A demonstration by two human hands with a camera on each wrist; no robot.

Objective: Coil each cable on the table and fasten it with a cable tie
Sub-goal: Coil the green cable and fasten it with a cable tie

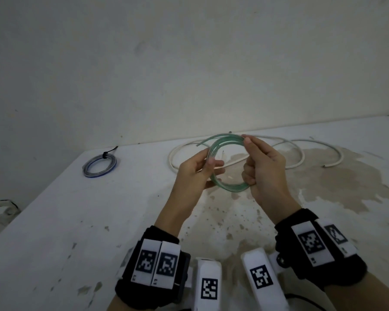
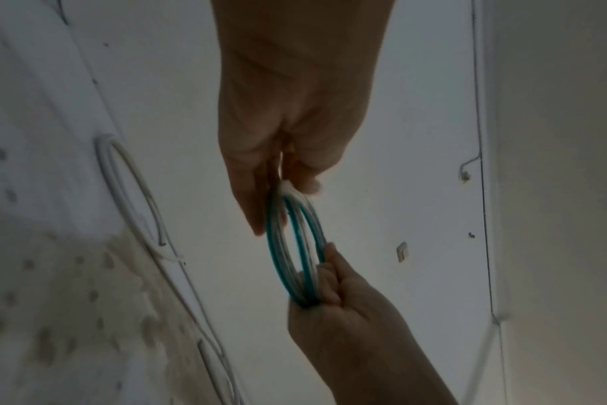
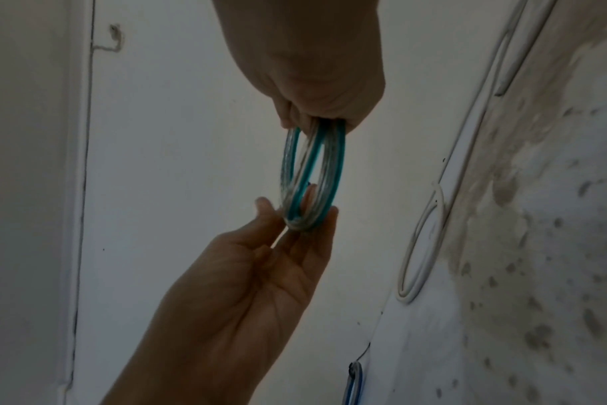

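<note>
A coil of translucent green cable [image 1: 231,190] hangs in the air above the white table [image 1: 76,221], held between both hands. My left hand [image 1: 195,173] pinches the coil's left side between thumb and fingers. My right hand [image 1: 261,167] grips the right side, its fingers curled round the strands and its thumb on the top. The left wrist view shows the coil [image 2: 271,246] edge-on between the left hand [image 2: 288,123] and the right hand [image 2: 350,328]. Seen from the right wrist, the coil [image 3: 316,164] runs from the right hand [image 3: 316,68] to the left hand [image 3: 243,287]. No tie shows on this coil.
A long white cable [image 1: 276,138] lies in loose loops on the table behind the hands. At the back left lies a blue and clear coil [image 1: 87,169], bound with a black cable tie [image 1: 104,156]. Brown stains mark the table's right half. A wall rises behind.
</note>
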